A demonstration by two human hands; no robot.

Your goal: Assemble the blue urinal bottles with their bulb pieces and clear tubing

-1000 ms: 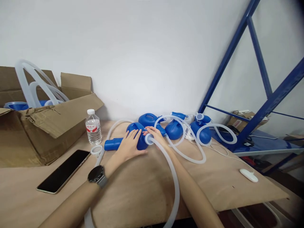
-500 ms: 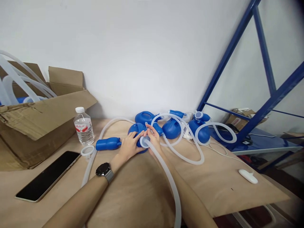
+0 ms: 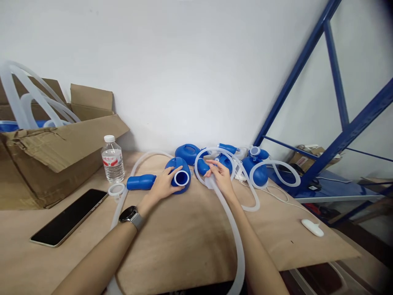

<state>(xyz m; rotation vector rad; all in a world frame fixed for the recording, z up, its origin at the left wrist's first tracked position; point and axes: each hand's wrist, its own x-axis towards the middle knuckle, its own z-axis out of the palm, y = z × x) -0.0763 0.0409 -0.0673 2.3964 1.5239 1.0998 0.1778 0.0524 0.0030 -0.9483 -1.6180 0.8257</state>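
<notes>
My left hand [image 3: 164, 183] is wrapped around the neck of a blue plastic bottle [image 3: 174, 162], whose round, white-rimmed mouth is uncovered and faces me. In my right hand [image 3: 223, 179] is a translucent hose [image 3: 233, 229], gripped near its end where a clear cap [image 3: 210, 182] shows beneath the fingers. That cap is apart from the bottle, to its right. Just left of my left hand lies a blue tubular piece [image 3: 140, 182]. A clear ring-shaped cap [image 3: 116, 189] lies farther left, beside another hose.
Several more blue bottles [image 3: 186, 154] with coiled hoses [image 3: 254, 200] stand along the wall. At left are a cardboard box [image 3: 76, 143] of hoses, a water bottle [image 3: 113, 162] and a phone [image 3: 69, 217]. A white device [image 3: 312, 227] lies near the right edge, by a blue rack [image 3: 340, 143].
My right hand has pulled the hose and its cap off the bottle's mouth and moved right. My left hand still holds the bottle, and the camera view has shifted slightly.
</notes>
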